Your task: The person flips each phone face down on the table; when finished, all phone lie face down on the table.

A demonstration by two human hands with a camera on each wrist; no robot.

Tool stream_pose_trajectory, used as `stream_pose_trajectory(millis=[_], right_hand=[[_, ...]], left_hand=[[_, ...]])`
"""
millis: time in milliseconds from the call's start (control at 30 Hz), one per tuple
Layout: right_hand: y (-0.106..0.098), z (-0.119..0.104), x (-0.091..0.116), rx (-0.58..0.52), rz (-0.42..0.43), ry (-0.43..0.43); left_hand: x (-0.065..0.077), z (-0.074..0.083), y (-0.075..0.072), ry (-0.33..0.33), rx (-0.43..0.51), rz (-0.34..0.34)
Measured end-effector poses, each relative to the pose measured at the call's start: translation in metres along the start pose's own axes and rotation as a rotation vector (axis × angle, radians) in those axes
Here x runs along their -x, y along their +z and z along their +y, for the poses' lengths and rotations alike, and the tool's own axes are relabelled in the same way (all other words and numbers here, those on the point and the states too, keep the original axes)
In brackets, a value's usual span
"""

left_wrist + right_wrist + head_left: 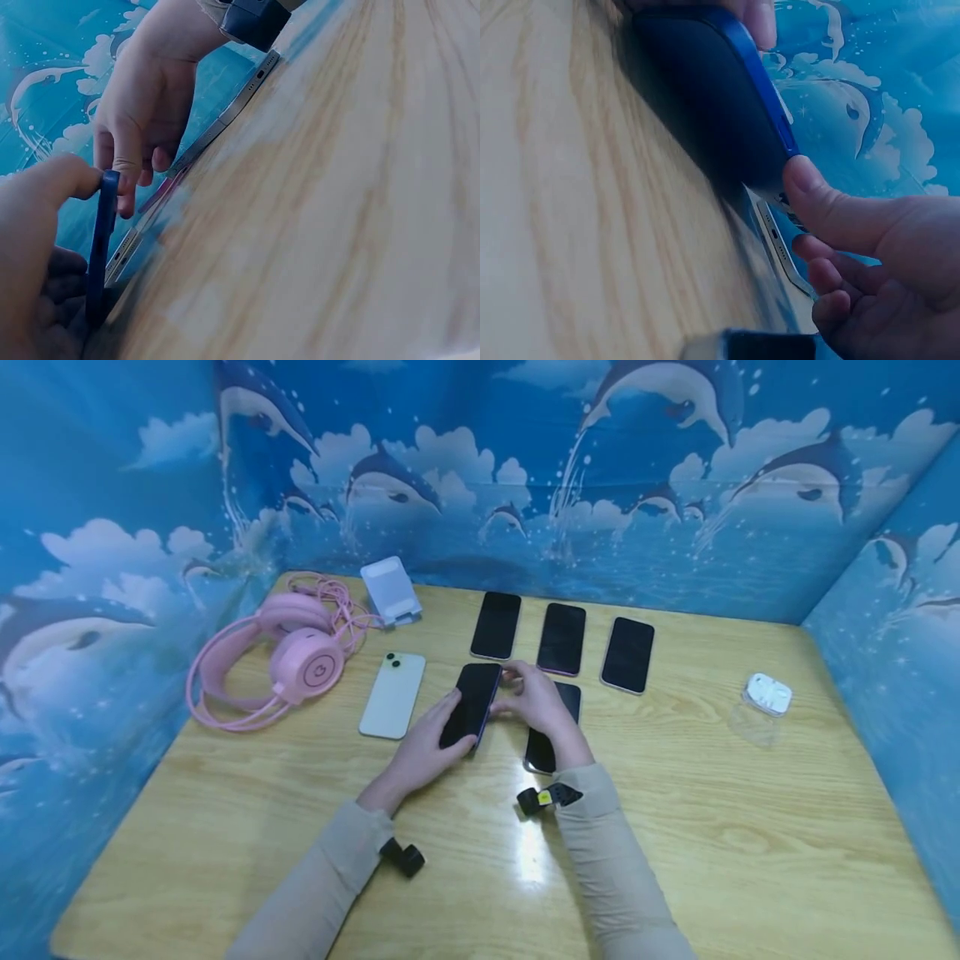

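A dark blue phone [472, 700] is lifted on one long edge above the wooden table [675, 827], screen towards me. My left hand [435, 739] grips its near end, thumb on the blue rim [103, 225] and fingers behind. My right hand [528, 695] pinches the far end, its thumb [817, 199] against the corner of the blue phone [712, 97]. Under the right wrist lies a black-screened phone [546, 745], whose silver edge [229, 112] runs along the table.
Three phones lie screen-up in a row behind: [497, 625], [562, 638], [627, 654]. A pale phone [392, 694] lies face down at the left, beside pink headphones [281, 660] and a white stand [390, 589]. A white earbud case [769, 693] sits right.
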State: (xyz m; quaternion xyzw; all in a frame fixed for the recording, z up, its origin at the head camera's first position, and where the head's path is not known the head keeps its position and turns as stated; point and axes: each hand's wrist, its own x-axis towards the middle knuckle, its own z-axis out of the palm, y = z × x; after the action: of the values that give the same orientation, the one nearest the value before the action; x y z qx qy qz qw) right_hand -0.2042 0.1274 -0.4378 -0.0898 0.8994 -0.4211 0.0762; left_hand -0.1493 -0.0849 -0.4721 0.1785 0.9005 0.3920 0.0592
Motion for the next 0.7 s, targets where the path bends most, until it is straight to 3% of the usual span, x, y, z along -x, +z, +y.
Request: stream_pose_trajectory(millis=[333, 700], right_hand=[[0.005, -0.017, -0.001, -0.092, 0.029, -0.063], [0.019, -0.027, 0.001, -0.105, 0.106, -0.162]], left_hand=[[0.002, -0.002, -0.001, 0.104, 0.22, 0.085], [0.002, 0.0, 0.0, 0.088, 0.301, 0.107]])
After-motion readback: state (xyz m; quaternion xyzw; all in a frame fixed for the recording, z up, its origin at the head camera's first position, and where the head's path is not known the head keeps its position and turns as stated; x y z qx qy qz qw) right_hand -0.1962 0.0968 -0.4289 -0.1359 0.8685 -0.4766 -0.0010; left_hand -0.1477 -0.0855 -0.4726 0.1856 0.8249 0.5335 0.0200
